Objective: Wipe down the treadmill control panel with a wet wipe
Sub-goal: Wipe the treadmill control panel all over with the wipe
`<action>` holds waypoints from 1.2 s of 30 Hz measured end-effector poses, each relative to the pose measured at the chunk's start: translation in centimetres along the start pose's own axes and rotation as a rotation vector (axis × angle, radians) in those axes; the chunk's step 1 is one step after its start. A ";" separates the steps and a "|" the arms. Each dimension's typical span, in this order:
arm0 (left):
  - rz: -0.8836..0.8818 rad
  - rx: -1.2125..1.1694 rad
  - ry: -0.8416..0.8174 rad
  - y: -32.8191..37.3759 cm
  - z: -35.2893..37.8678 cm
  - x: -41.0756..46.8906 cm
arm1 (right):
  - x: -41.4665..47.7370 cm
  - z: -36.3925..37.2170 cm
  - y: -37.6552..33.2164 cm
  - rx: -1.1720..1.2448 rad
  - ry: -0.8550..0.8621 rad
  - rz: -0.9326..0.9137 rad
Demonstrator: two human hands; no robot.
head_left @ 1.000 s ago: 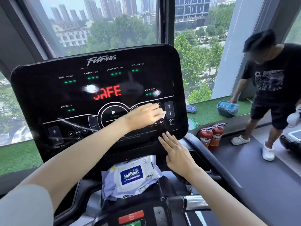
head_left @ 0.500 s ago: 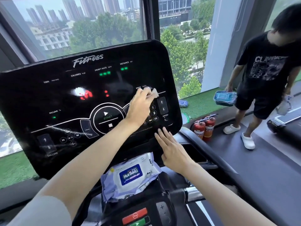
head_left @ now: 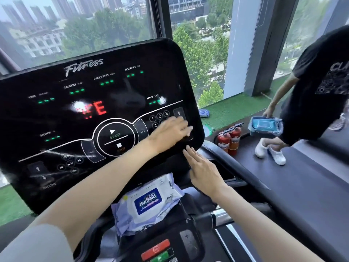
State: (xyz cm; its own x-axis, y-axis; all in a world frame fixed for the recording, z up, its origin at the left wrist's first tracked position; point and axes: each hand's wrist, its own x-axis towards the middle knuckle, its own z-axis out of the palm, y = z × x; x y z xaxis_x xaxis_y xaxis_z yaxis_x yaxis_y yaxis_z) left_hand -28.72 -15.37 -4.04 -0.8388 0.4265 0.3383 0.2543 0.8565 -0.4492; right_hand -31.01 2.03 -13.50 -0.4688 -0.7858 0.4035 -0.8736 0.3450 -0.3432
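The left fingers (head_left: 182, 127) lie flat and blurry on the number buttons at the right side of the panel (head_left: 90, 118). I cannot tell if they hold a wipe. The left hand (head_left: 171, 134) covers part of the buttons. The right fingers (head_left: 190, 155) are open and straight, touching the panel's lower right edge, and the right hand (head_left: 204, 173) holds nothing. A wipe pack (head_left: 149, 202) lies just below the panel. Two fire extinguishers (head_left: 229, 139) stand to the panel's right.
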 end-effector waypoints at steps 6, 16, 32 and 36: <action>0.126 0.092 -0.063 0.8 0.3 0.1 | 0.0 -0.3 0.0 0.081 0.036 0.010; 0.128 0.084 -0.063 1.5 1.5 1.4 | 0.2 -0.7 0.0 0.089 0.061 0.021; 0.092 0.145 -0.099 1.7 0.8 -3.0 | 0.3 -0.3 -0.9 -0.031 0.138 0.013; 0.057 0.126 -0.086 1.6 0.3 -5.5 | 0.6 0.2 -2.0 -0.080 0.170 -0.026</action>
State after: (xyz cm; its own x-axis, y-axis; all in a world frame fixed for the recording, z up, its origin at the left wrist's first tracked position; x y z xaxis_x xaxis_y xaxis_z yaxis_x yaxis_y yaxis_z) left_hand -23.81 -16.44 -6.88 -0.8641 0.4424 0.2400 0.2449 0.7862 -0.5674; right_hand -29.50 0.76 -12.71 -0.4552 -0.6993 0.5512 -0.8902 0.3707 -0.2648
